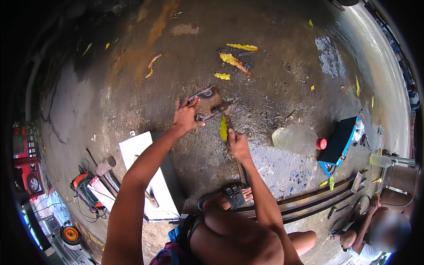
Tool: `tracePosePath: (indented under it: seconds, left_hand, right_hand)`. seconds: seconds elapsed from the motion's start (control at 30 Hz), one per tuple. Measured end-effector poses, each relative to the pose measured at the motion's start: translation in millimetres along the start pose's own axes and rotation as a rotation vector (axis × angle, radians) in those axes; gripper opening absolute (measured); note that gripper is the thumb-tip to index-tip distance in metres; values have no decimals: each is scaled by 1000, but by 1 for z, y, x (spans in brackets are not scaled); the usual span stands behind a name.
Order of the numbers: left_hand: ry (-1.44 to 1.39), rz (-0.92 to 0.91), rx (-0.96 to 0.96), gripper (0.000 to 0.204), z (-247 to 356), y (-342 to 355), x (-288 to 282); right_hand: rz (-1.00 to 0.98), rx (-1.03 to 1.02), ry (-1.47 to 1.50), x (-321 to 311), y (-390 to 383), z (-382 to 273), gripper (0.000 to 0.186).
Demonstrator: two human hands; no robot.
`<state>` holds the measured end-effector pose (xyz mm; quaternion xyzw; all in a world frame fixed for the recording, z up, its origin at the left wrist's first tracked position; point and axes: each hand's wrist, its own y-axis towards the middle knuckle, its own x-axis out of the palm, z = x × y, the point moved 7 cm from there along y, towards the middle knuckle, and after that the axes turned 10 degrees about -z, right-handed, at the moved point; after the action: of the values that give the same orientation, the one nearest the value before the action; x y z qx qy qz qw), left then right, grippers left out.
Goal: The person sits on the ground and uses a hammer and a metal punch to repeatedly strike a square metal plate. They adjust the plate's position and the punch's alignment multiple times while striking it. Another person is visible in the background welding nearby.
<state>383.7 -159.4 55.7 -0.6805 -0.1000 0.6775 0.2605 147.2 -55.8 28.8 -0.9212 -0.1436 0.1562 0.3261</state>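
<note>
A rusty square metal plate (206,101) lies on the wet concrete, partly under my left hand (185,115), whose fingers are spread across its left edge. My right hand (238,145) is closed around a long dark handle, which looks like a hammer's, with its head (221,108) against the plate's right side. A yellow leaf (223,129) lies beside that handle, left of my right fingers. A clear plastic jug (291,140) with a red cap is to the right.
A white panel (132,185), mallet (106,165) and orange-black machine (79,185) sit left. A blue-black box (338,143) and long metal bars (331,196) are right. Another person (362,234) crouches at lower right. A wheel (70,234) is lower left. My sandalled foot (232,198) is below.
</note>
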Motion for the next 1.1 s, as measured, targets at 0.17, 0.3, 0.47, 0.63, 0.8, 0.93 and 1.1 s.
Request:
tracePosePath:
  seconds: [0.17, 0.3, 0.47, 0.63, 0.8, 0.93, 1.1]
  left_hand:
    - [-26, 31, 20, 116, 13, 3, 5]
    - [-17, 16, 14, 117, 11, 1, 3]
    - [-16, 29, 25, 116, 10, 4, 4]
    - [-47, 59, 35, 114, 9, 2, 0]
    - [-30, 38, 35, 115, 8, 1, 0]
    - [-58, 63, 40, 118, 6, 3, 6]
    - [-10, 79, 44, 119, 6, 7, -1]
  right_hand:
    - [264, -162, -177, -6, -19, -16, 53]
    - [167, -108, -179, -15, -16, -30, 49]
    - [89, -16, 34, -4, -7, -2, 53]
    - [196, -222, 47, -11, -6, -9, 59]
    - [-24, 11, 101, 0, 1, 10, 60]
    - [195, -200, 76, -1, -1, -1, 59]
    - [188, -203, -174, -24, 12, -23, 56]
